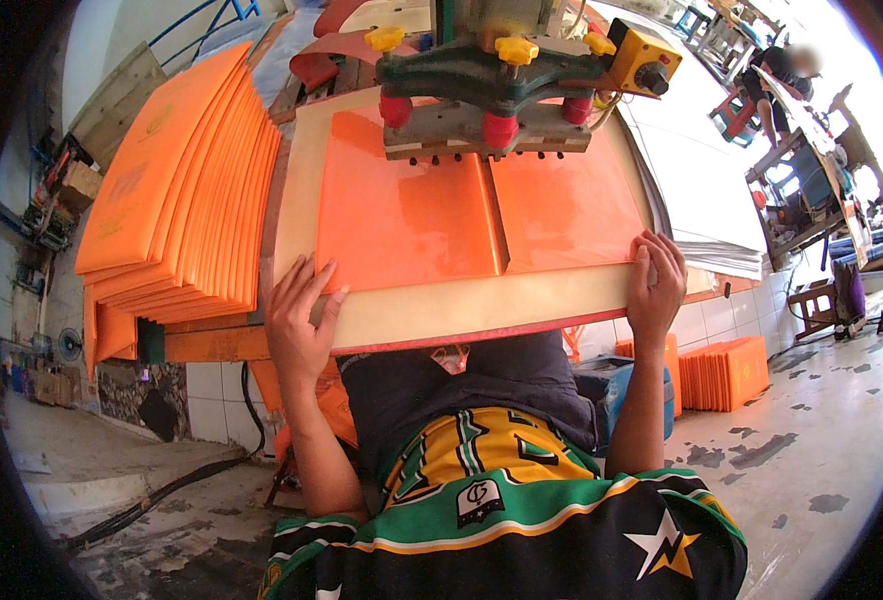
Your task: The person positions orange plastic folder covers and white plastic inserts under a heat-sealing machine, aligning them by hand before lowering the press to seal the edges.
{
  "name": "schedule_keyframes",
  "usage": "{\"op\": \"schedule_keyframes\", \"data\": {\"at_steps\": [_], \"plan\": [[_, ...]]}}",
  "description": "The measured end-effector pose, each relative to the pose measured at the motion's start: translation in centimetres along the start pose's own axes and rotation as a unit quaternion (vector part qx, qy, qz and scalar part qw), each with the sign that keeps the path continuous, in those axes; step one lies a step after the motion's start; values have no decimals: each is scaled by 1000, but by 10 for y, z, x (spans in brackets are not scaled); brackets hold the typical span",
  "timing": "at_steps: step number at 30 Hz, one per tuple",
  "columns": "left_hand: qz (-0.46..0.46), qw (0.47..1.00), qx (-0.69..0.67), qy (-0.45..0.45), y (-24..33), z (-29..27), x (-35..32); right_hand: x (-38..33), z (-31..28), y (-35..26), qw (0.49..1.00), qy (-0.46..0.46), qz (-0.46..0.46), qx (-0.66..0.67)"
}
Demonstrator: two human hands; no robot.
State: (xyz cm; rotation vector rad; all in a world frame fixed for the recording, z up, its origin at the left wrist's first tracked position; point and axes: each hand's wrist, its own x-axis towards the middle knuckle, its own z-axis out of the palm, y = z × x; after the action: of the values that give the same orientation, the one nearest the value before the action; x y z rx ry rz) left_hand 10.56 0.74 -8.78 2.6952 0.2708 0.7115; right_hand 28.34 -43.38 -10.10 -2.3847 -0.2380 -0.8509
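An orange plastic folder cover (412, 210) lies opened out on a pale board (482, 305), with a dark-edged fold down its middle. My left hand (302, 315) rests at its near left corner, fingers stretched and thumb apart, the tips touching its edge. At the near right corner, my right hand (657, 280) has bent fingers and thumb close together on the cover's edge. Over the far part of the cover hangs a dark green press head (502, 85) with red knobs underneath and yellow knobs on top. It hides part of the cover.
A tall stack of orange folders (182, 190) stands left of the board. A yellow control box (645, 60) is fixed right of the press. More orange folders (727, 375) sit low at the right. Another person (777, 80) sits at the far right. A black cable (162, 495) crosses the floor.
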Motion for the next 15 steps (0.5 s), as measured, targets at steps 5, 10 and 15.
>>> {"op": "schedule_keyframes", "data": {"at_steps": [5,10,15], "plan": [[-5,1000,6,-6,-2,1,-1,1,-1,0,1000,1,-5,-1],[-11,1000,7,-9,0,0,-2,1,-2,-3,1000,7,-5,0],[-11,1000,19,-11,1,-1,-1,2,-2,-3,1000,7,-5,0]]}}
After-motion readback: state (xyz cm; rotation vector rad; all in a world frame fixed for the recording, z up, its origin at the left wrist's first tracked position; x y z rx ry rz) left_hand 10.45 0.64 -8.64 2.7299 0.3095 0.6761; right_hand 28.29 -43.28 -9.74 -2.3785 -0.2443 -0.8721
